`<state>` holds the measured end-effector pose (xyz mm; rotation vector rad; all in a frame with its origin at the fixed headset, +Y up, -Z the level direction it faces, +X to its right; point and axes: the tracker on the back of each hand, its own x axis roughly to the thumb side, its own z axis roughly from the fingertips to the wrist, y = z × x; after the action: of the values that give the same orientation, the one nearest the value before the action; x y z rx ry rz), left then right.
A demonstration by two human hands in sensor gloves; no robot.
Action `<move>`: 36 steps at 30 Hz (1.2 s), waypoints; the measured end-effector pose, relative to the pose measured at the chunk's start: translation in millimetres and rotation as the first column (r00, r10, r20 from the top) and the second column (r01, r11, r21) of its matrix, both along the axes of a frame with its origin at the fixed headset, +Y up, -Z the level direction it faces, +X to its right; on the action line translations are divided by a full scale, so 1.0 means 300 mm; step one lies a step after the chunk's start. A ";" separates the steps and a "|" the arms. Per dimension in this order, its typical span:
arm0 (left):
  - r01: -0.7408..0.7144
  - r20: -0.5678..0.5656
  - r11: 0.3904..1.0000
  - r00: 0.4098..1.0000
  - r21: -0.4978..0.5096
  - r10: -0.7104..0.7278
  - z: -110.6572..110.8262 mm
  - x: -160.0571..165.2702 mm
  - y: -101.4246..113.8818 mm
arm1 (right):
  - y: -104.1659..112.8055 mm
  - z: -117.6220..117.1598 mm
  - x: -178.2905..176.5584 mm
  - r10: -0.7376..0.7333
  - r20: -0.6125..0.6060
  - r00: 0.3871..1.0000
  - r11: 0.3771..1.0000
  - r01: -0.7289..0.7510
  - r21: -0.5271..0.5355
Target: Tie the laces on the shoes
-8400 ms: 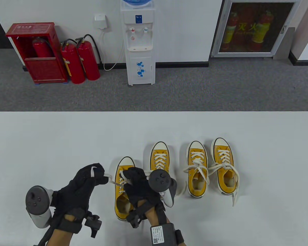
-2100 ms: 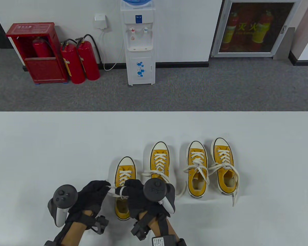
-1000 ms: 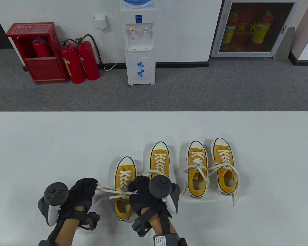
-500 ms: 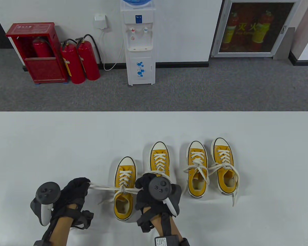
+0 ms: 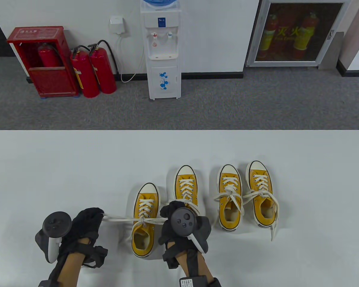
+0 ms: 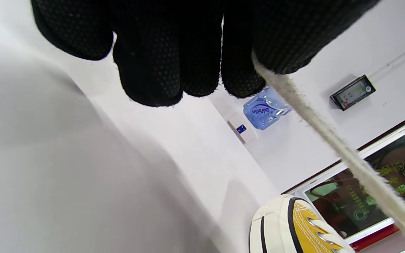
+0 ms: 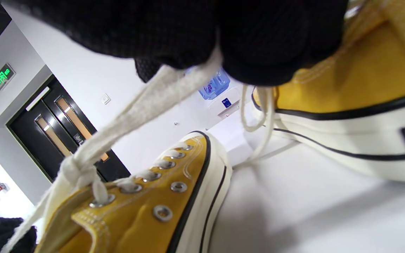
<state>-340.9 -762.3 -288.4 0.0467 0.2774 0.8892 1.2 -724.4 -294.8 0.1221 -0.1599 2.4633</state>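
Several yellow canvas shoes with white laces stand on the white table. The leftmost shoe lies between my hands. My left hand grips one lace loop and holds it taut to the left; the lace leaves my gloved fingers in the left wrist view. My right hand grips the other loop on the shoe's right side. A knot sits over the tongue, also seen in the right wrist view.
The second shoe stands just behind my right hand, its laces loose. Two more shoes stand to the right with laces spread on the table. A water dispenser and fire extinguishers stand beyond the table's far edge.
My hands have pulled apart, the left moving left and the right slightly right. The slack loops have drawn taut and the knot has tightened over the tongue.
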 end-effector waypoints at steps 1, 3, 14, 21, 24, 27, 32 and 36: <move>0.005 -0.001 1.000 1.000 0.008 -0.005 0.001 0.001 0.003 | 0.002 -0.001 0.000 -0.006 -0.001 1.000 1.000 0.006 0.003; 0.013 -0.002 1.000 1.000 0.021 -0.013 0.005 0.006 0.008 | 0.010 0.000 -0.002 -0.030 -0.017 0.999 1.000 0.030 0.004; 0.148 0.134 0.976 0.976 0.158 -0.169 0.031 0.117 0.087 | 0.114 0.023 -0.012 -0.016 -0.069 0.998 0.998 0.021 0.065; 0.277 0.292 0.949 0.905 0.149 -0.310 0.030 0.220 0.070 | 0.157 0.074 0.055 0.128 -0.098 0.987 0.987 -0.117 0.110; 0.346 0.348 0.929 0.862 0.127 -0.369 0.027 0.249 0.062 | 0.159 0.091 0.105 0.173 -0.081 0.982 0.979 -0.163 0.120; 0.387 0.365 0.915 0.840 0.112 -0.400 0.025 0.268 0.054 | 0.150 0.106 0.160 0.220 -0.067 0.973 0.970 -0.210 0.126; 0.441 0.378 0.894 0.817 0.076 -0.435 0.019 0.280 0.041 | 0.112 0.131 0.248 0.278 -0.045 0.960 0.954 -0.270 0.129; 0.441 0.384 0.896 0.819 0.055 -0.427 0.019 0.278 0.035 | 0.065 0.157 0.306 0.323 -0.048 0.945 0.943 -0.316 0.107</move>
<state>-257.4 -751.8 -282.7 -0.0981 -0.0920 0.4180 93.0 -705.1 -247.6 0.2908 -0.2505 2.7717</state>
